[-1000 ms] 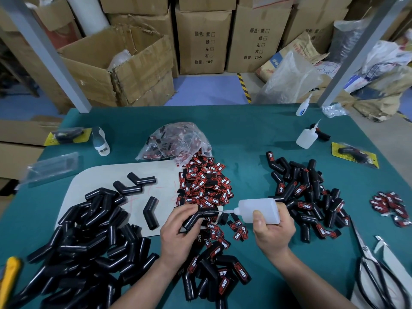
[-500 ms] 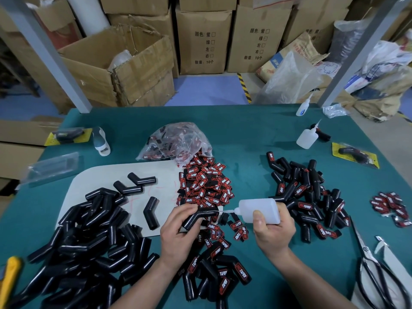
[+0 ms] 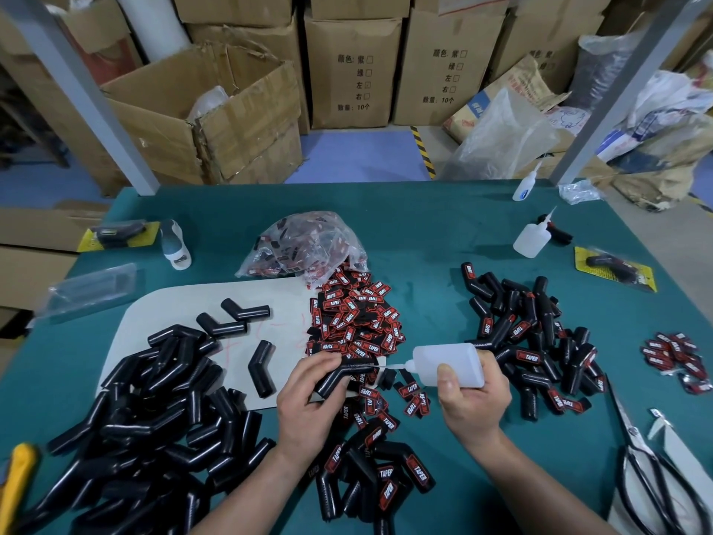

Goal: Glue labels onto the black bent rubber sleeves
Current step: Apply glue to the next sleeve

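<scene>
The left hand (image 3: 308, 403) is closed around one bent sleeve (image 3: 339, 374), thumb on top and fingers beneath, holding it clear of the bench (image 3: 424, 233) near the middle of the front edge. One leg of the sleeve lies level and points right, which presents its upper face to the nozzle. The right hand (image 3: 472, 395) is wrapped around the glue bottle (image 3: 447, 362), thumb pressed on its near side, with the bottle laid sideways so the nozzle points left. The tip meets the end of the level leg; whether glue is flowing cannot be told at this size.

Stock is arranged by stage. Bare sleeves (image 3: 154, 418) are heaped at the front left corner, partly on a pale mat (image 3: 162, 307), within reach of the holding hand. Loose labels (image 3: 353, 322) spill from a bag (image 3: 304, 243) at bench centre, just behind the hands, so the next label is close once the glue is down. Labelled sleeves (image 3: 536, 334) are piled to the right, and a smaller batch (image 3: 370, 469) lies at the front edge between the forearms.

Judged step: glue application, label not yet fitted. Spare bottles (image 3: 530, 239) stand near the back right corner; scissors (image 3: 648, 457) lie at the front right corner, well clear of the work.
</scene>
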The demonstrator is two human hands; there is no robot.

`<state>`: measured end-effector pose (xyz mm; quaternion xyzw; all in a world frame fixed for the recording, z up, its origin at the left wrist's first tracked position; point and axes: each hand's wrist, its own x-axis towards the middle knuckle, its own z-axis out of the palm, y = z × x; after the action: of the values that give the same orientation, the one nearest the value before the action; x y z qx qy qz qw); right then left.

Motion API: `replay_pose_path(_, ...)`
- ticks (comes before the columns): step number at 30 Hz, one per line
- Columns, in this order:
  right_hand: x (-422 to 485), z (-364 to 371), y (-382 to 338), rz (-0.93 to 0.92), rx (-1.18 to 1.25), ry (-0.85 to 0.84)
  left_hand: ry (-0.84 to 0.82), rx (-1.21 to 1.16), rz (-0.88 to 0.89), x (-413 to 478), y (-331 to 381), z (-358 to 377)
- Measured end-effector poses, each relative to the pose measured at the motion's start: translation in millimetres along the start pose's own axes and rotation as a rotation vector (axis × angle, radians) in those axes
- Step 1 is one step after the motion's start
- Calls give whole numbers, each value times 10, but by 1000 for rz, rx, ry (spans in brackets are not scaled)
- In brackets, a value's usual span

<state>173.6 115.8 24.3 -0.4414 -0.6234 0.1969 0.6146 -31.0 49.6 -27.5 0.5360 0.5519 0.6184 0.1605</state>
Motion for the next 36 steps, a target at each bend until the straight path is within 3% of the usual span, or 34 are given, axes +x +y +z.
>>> replay_pose_path(36,35,1,0,-33,-6,-1,21,-7,-28,20,40,-4)
